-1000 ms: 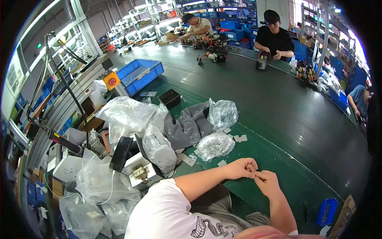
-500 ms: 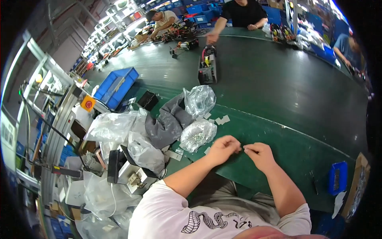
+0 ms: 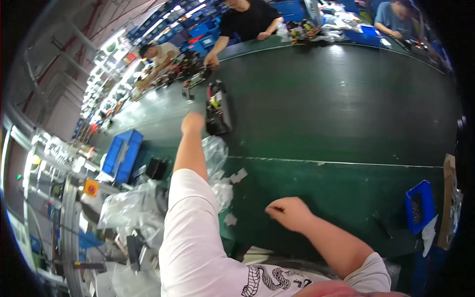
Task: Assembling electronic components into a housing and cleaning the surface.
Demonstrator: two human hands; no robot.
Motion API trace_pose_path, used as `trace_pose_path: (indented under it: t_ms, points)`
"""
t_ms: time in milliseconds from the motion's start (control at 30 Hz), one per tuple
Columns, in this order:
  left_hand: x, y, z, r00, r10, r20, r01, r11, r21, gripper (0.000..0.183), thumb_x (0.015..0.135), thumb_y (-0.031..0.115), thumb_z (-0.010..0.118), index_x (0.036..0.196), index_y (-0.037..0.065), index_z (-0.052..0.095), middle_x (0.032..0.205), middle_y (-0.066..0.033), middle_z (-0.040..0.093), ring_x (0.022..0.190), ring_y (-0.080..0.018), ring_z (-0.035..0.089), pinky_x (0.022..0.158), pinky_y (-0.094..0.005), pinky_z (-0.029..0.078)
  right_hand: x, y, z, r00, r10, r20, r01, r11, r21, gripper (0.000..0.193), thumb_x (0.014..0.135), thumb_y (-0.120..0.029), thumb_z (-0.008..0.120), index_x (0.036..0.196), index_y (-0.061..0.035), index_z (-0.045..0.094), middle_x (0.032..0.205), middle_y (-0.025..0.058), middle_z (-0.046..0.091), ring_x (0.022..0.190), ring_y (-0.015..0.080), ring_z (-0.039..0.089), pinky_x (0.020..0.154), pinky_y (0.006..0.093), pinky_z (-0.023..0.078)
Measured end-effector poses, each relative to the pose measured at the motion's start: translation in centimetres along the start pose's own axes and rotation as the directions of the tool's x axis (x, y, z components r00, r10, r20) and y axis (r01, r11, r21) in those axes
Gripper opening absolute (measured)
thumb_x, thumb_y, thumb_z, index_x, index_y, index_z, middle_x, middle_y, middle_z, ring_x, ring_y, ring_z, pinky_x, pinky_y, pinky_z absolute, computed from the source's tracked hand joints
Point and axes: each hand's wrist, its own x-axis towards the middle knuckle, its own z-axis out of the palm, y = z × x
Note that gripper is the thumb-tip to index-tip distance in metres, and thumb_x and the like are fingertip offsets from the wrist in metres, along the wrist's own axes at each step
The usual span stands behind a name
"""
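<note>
My left arm is stretched far forward over the dark conveyor belt. At its end my left hand, smeared by motion, is just left of a long black housing with red and yellow parts inside. Whether its fingers hold anything does not show. My right hand hovers low over the green work surface, thumb and fingertips pressed together. Anything between them is too small to make out. Clear plastic bags lie beyond my left upper arm, partly hidden by it, near white paper scraps.
A blue bin and a small black box stand at left. At right are a blue tray of small parts, a cardboard box and a thin dark tool. A co-worker's hand is across the belt.
My left hand has left my right hand and swung forward and left to beside the black housing. The housing sits lower and further left in view. My right hand stays closed near the front.
</note>
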Motion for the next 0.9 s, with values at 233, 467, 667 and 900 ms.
trace_pose_path:
  t_ms: [233, 467, 667, 900]
  points:
    - [7.9, -4.6, 1.0, 0.995, 0.032, 0.092, -0.036, 0.998, 0.046, 0.039, 0.095, 0.025, 0.043, 0.112, -0.001, 0.067, 0.111, -0.025, 0.069, 0.108, -0.0434, 0.065, 0.092, -0.0502, 0.052, 0.1, -3.4, 0.2, 0.992, -0.041, 0.122, 0.031, 0.996, 0.085, 0.023, 0.094, -0.029, 0.063, 0.101, -0.0095, 0.073, 0.089, 0.0117, 0.072, 0.083, 0.0325, 0.068, 0.073, 0.0414, 0.053]
    - [3.8, 6.0, -2.1, 0.981, -0.001, -0.197, -0.044, 0.973, -0.227, 0.032, 0.096, 0.033, 0.049, 0.111, 0.009, 0.064, 0.1, -0.0091, 0.071, 0.085, -0.0335, 0.065, 0.08, -0.0472, 0.053, 0.2, -1.6, -0.5, 0.99, -0.049, 0.129, 0.042, 0.998, 0.057, 0.021, 0.093, -0.027, 0.064, 0.099, -0.0091, 0.072, 0.088, 0.0122, 0.071, 0.082, 0.032, 0.068, 0.072, 0.0413, 0.054]
    - [3.1, 6.8, -1.1, 0.782, 0.595, -0.186, -0.516, 0.785, 0.342, 0.03, 0.088, 0.025, 0.066, 0.114, 0.012, 0.057, 0.118, -0.0065, 0.06, 0.113, -0.0258, 0.057, 0.091, -0.0422, 0.049, 0.3, -1.2, -0.1, 0.992, -0.114, 0.062, 0.107, 0.988, 0.111, 0.016, 0.09, -0.021, 0.069, 0.097, -0.008, 0.074, 0.082, 0.0101, 0.071, 0.074, 0.0283, 0.068, 0.065, 0.0364, 0.054]
    - [4.7, 9.4, -2.5, 0.659, 0.743, -0.115, -0.718, 0.668, 0.196, 0.03, 0.083, 0.033, 0.073, 0.088, 0.008, 0.059, 0.091, -0.0111, 0.065, 0.093, -0.0324, 0.063, 0.075, -0.0451, 0.051, 0.6, -1.0, -0.3, 0.988, -0.145, 0.05, 0.14, 0.986, 0.092, 0.013, 0.088, -0.018, 0.071, 0.094, -0.0071, 0.074, 0.08, 0.0112, 0.07, 0.073, 0.029, 0.068, 0.064, 0.0369, 0.054]
